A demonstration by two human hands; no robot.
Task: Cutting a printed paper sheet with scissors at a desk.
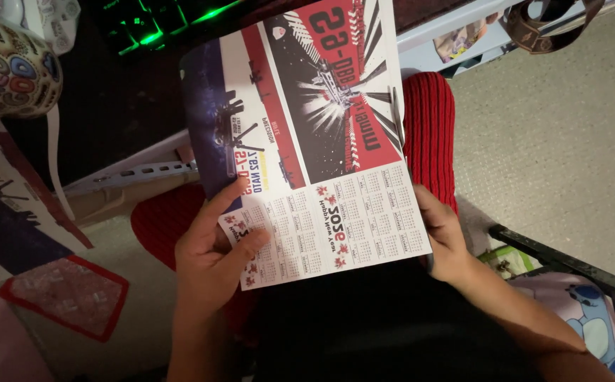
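So the main thing here is a glossy printed sheet (307,134) sitting dead centre of the frame, stretching from the upper middle down to about the middle, held up over the person's lap. It's got red, black and dark blue poster-style graphics on the upper part and a white calendar grid with little red flowers along the lower edge, and the whole print is turned sideways from this view. The left hand (212,258) is clamped on the lower left corner, thumb lying across the calendar part and fingers curled behind the paper. The right hand (445,237) pinches the lower right edge, fingers mostly tucked behind the sheet. Under the sheet you can see red ribbed trousers (431,127) on both knees. Upper left of the frame there's a round mug (10,71) covered in colourful bubble letters, and right at the top a keyboard (159,25) glowing green on a dark desk. Down the left side more printed sheets (18,212) lie flat. Right side is beige carpet (562,134), with a black metal bar (569,265) in the lower right.
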